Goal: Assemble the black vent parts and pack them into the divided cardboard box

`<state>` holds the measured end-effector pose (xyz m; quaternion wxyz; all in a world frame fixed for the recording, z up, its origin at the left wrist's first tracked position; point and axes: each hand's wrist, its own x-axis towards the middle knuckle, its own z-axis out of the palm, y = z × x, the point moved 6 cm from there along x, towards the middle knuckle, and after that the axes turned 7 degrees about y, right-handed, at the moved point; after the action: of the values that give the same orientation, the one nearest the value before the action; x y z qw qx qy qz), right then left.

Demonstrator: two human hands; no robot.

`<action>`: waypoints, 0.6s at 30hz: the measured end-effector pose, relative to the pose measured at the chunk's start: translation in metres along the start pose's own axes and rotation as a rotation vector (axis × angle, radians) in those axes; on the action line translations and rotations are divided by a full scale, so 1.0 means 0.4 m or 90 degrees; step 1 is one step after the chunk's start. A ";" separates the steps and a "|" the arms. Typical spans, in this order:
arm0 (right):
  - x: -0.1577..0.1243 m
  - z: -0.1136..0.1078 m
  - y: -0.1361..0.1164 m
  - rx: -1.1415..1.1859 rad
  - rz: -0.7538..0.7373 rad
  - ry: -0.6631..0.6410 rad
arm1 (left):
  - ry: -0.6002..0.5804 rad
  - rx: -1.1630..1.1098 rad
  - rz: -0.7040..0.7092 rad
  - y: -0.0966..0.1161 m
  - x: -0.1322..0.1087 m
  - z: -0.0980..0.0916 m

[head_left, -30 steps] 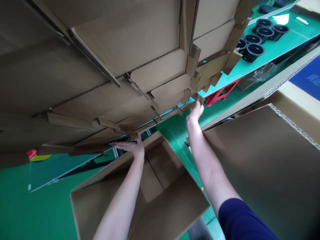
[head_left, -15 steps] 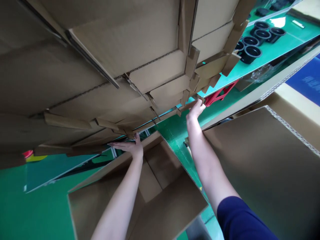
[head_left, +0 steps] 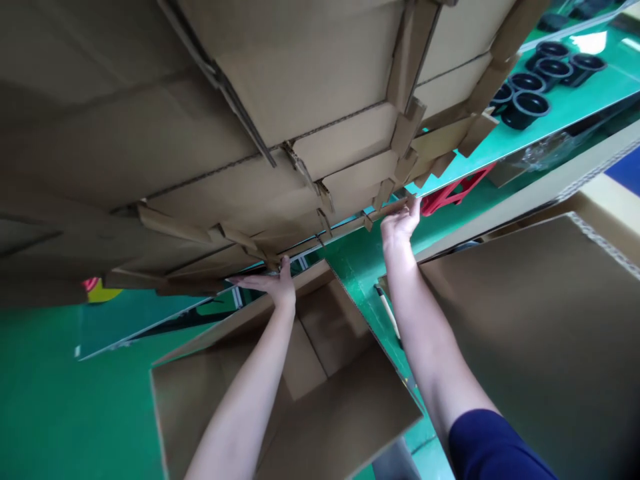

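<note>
A large brown cardboard piece with slots and folded flaps (head_left: 330,73) fills the upper part of the view, tilted. My left hand (head_left: 273,283) is under its lower edge, palm up, fingers stretched to the left and thumb raised against the cardboard. Farther right, my right hand (head_left: 403,220) grips the same lower edge, its fingers partly hidden behind the wrist and the cardboard. Below my forearms stands an open cardboard box (head_left: 350,393), with its inner walls and bottom showing.
Several black cups (head_left: 525,110) stand on a green table (head_left: 575,120) at the upper right. A red plastic frame (head_left: 455,193) is under it. A big cardboard box (head_left: 530,320) stands at the right. Green floor (head_left: 40,393) shows at the left.
The view has shifted, so the cardboard piece, cups and boxes appear slightly farther right. Both hands remain at the piece's lower edge.
</note>
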<state>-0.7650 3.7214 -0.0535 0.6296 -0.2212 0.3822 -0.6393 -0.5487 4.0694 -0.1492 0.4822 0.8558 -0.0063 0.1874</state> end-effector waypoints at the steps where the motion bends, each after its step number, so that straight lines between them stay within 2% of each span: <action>1: -0.021 -0.015 0.011 -0.008 0.025 0.017 | -0.001 0.004 -0.006 0.002 0.000 -0.002; 3: -0.086 -0.047 0.041 -0.032 0.093 0.043 | 0.002 0.007 -0.019 0.008 -0.003 -0.008; 4: -0.125 -0.056 0.054 -0.047 0.120 0.030 | 0.006 0.007 -0.025 0.012 -0.007 -0.012; 6: -0.200 -0.055 0.072 -0.054 0.147 -0.027 | 0.017 0.003 -0.032 0.020 -0.013 -0.021; 8: -0.251 -0.034 0.076 -0.054 0.129 -0.087 | 0.029 -0.002 -0.024 0.032 -0.017 -0.030; 12: -0.266 0.011 0.068 -0.091 0.049 -0.143 | 0.049 0.017 -0.009 0.055 -0.017 -0.038; 14: -0.256 0.009 0.069 -0.093 0.033 -0.159 | 0.047 0.040 -0.022 0.058 -0.018 -0.038; 16: -0.247 -0.026 0.076 -0.100 0.034 -0.138 | 0.039 0.061 -0.035 0.053 -0.024 -0.042; 18: -0.249 -0.089 0.085 -0.119 0.045 -0.093 | 0.028 0.074 -0.034 0.042 -0.034 -0.057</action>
<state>-0.7598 3.8289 -0.0816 0.6547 -0.3116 0.4008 -0.5601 -0.5717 4.0769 -0.1294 0.4365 0.8779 0.0382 0.1933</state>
